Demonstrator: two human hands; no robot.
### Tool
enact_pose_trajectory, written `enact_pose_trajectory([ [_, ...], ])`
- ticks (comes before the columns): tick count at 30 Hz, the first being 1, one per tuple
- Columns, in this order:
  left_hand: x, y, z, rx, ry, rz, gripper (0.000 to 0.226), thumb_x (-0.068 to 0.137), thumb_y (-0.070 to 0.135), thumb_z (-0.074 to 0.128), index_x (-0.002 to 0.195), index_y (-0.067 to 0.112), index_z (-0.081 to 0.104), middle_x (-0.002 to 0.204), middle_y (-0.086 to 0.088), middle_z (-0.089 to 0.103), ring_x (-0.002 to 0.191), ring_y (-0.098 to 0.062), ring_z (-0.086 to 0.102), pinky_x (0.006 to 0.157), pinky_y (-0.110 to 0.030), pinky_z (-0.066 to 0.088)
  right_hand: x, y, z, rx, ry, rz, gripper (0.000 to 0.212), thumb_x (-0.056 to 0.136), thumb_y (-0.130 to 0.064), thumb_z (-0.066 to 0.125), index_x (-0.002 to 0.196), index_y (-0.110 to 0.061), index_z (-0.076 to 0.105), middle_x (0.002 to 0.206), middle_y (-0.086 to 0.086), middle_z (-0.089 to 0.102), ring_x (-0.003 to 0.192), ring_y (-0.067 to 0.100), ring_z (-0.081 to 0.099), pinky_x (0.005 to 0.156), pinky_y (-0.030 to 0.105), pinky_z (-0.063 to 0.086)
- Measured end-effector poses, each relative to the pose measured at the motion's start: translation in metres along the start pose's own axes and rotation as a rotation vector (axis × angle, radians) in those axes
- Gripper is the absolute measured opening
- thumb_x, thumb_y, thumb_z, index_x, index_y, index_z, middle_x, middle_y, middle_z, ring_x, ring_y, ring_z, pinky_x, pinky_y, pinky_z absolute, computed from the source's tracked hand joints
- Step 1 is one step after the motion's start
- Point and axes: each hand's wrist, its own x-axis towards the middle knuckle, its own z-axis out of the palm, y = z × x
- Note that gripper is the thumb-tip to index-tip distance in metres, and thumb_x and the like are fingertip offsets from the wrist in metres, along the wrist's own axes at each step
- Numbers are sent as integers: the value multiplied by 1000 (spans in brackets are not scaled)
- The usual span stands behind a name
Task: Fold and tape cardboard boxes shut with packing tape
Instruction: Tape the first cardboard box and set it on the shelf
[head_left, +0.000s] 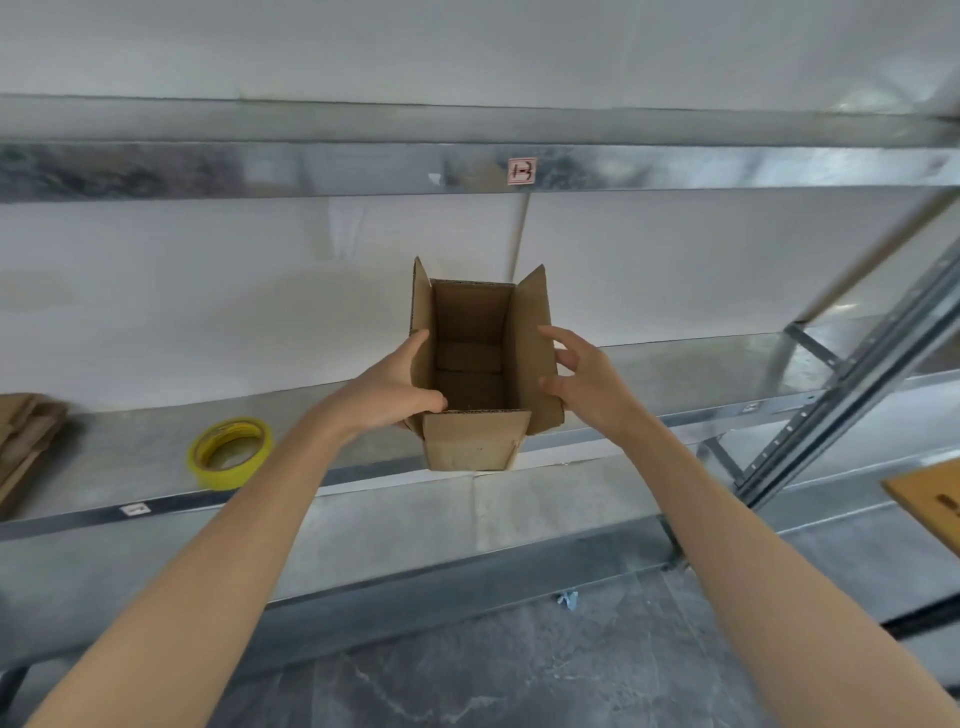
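While left hand (395, 387) grips box (475, 444), right hand (587, 379) spread against flap (535, 332).

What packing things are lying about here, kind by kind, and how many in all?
Open cardboard box: 1
Yellow tape roll: 1
Pile of flat cardboard: 1
Cardboard piece at right edge: 1
Total: 4

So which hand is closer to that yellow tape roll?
Left. The left hand grips the left side of the box, right of the yellow tape roll; the right hand is farther, at its right flap.
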Motion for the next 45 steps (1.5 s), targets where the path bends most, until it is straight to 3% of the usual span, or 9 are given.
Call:
enact_pose_trajectory([
  [3, 11, 20, 19, -13, -29, 44, 88, 88, 21, 65, 152, 33, 6, 160, 8, 8, 143, -20, 23, 86, -20, 40, 0, 8, -28, -44, 87, -10, 57, 89, 8, 55, 136, -22, 46, 139, 3, 49, 127, 23, 49, 90, 43, 55],
  [7, 35, 49, 56, -99, -116, 47, 92, 84, 26, 69, 150, 39, 7, 159, 6, 16, 125, -22, 49, 88, -35, 55, 2, 28, -77, -94, 198, 11, 53, 89, 9, 54, 133, -20, 50, 134, 5, 55, 121, 22, 53, 90, 38, 55],
  [15, 101, 143, 176, -139, -156, 37, 96, 85, 26, 69, 151, 37, 0, 160, 3, 6, 132, -25, 40, 79, -29, 56, 15, 94, -213, -114, 322, 70, 50, 89, 9, 54, 129, -22, 56, 119, 6, 65, 108, 23, 63, 88, 46, 55],
  [19, 141, 192, 238, -249, -134, 14, 96, 85, 22, 70, 151, 35, 0, 160, 1, 9, 116, -20, 52, 80, -36, 58, 23, 122, -284, -81, 288, 105, 50, 89, 12, 48, 127, -18, 57, 111, 3, 64, 106, 25, 63, 87, 44, 56],
  [23, 181, 240, 290, -251, -98, 19, 96, 86, 23, 69, 152, 34, 0, 160, 0, 9, 135, -29, 36, 69, -27, 54, 32, 147, -345, -165, 296, 119, 51, 91, 11, 45, 133, -16, 52, 123, 8, 61, 113, 25, 59, 89, 39, 55],
  [28, 219, 293, 349, -246, -108, 1, 98, 85, 23, 69, 151, 33, -2, 160, -1, 8, 129, -31, 44, 85, -38, 56, 43, 173, -417, -271, 363, 148, 53, 91, 9, 43, 134, -19, 52, 130, 5, 58, 120, 21, 55, 93, 36, 53],
  [35, 264, 347, 396, -334, -154, -24, 99, 85, 26, 70, 152, 29, -3, 159, -5, 13, 129, -32, 45, 84, -38, 56, 57, 192, -490, -223, 483, 183, 35, 94, -6, 50, 127, -14, 59, 120, 6, 64, 104, 18, 60, 78, 16, 46],
  [41, 287, 373, 423, -403, -158, -29, 101, 85, 27, 70, 152, 26, -5, 158, -5, 14, 137, -32, 34, 90, -44, 53, 56, 199, -513, -256, 548, 140, 31, 97, -11, 50, 126, -12, 60, 125, 4, 61, 112, 18, 58, 86, 20, 42],
  [45, 292, 377, 433, -345, -145, 30, 109, 80, 45, 71, 150, 31, -10, 159, -2, 11, 141, -32, 26, 100, -55, 44, 58, 199, -520, -231, 591, 136, 33, 97, -12, 52, 130, -15, 58, 129, 5, 59, 115, 21, 57, 93, 27, 47],
])
